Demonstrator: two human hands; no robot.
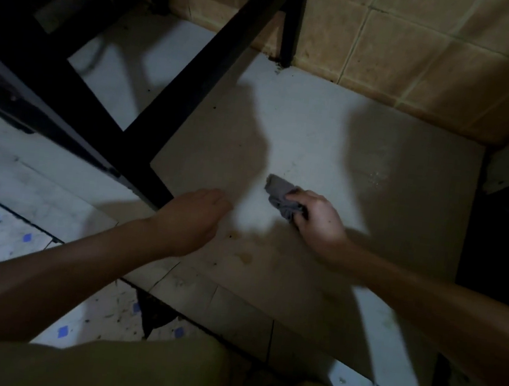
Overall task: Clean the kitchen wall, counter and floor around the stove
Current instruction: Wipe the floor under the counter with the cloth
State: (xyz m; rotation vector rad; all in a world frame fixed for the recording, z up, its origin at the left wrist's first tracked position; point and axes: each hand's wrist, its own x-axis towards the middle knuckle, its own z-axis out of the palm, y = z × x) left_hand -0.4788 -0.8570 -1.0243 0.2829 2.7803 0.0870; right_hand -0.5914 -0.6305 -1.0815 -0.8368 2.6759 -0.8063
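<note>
dim light; pale floor (333, 132); tan tiled wall (421, 53); black frame (198, 59)

A crumpled grey rag (281, 197) is pressed flat on the pale, stained floor tile (356, 204), near the tan tiled wall (421, 53), bunched at one end.

One view only, from the person's head, tilted steeply forward and down onto the floor (333, 132) from close, crouching height. Both forearms reach in from the bottom corners. The right hand (320, 219) sits just right of the picture's middle, the left hand (193, 217) beside it to its left. Beyond the hands the tiled wall (422, 47) fills the upper right; black stand legs (218, 52) cross above the left hand. The wide lens bends the edges.
</note>
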